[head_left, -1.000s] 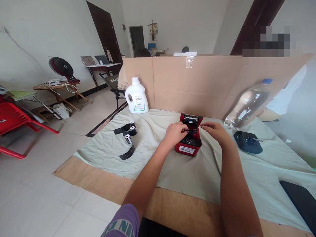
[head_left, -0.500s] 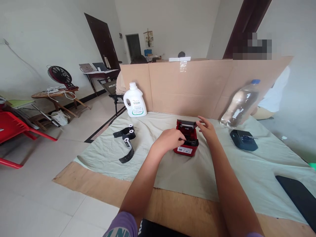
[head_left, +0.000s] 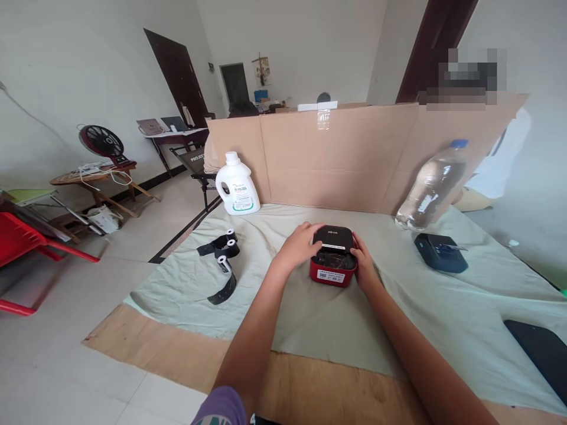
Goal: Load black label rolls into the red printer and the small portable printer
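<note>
A small red and black label printer (head_left: 333,275) stands on the pale green cloth in front of me, its black lid lowered over the red body. A white sticker with a code is on its front. My left hand (head_left: 301,243) grips the left side of the lid, fingers bent over its upper edge and thumb near the front. Along the right side, my right hand (head_left: 364,260) is curled round the printer, with the thumb near the lid's front corner. The inside is mostly hidden under the lid.
Rolls of black strip with white cores (head_left: 224,251) lie to the left. Behind them stands a white detergent bottle (head_left: 238,186). A clear plastic bottle (head_left: 429,192) leans on the cardboard screen (head_left: 328,159). On the right are a dark blue case (head_left: 438,252) and a black phone-like slab (head_left: 538,348).
The printer's raised lid has come down over the body. My left hand has moved from the inside to the lid's left side, and my right hand has lowered along the right side.
</note>
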